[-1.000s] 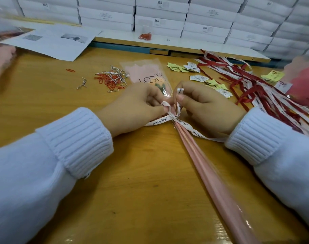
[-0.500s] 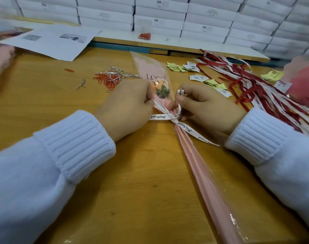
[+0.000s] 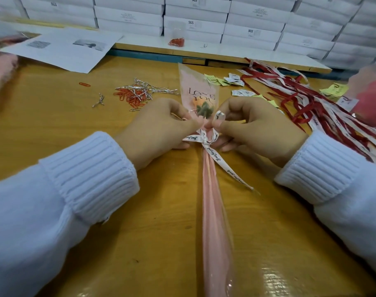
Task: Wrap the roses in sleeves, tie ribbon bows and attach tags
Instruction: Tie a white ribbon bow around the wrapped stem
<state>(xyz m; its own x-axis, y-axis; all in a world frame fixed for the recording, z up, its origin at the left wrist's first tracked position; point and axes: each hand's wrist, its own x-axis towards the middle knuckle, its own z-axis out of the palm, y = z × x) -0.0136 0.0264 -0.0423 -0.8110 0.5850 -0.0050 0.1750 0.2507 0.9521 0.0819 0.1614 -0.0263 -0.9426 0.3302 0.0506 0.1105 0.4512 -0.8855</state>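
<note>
We see the left hand and right hand meeting at the neck of a pink-and-clear plastic sleeve. It lies on the yellow wooden tabletop with its long tail running back from the fingers toward us. The left fingers are curled tight and pinch the white ribbon at its knot. The right fingers pinch a loop of it over the thumb.

The ribbon's black script seems to read "Just for you". Just beyond the fingers, the sleeve reads "LOVE YOU" over an orange rose.

Left of the fingers lie red paper clips and silver twist ties. To the right are small yellow and white tags and loose red and white ribbons. Far beyond, stacked white boxes are marked "SGS".
</note>
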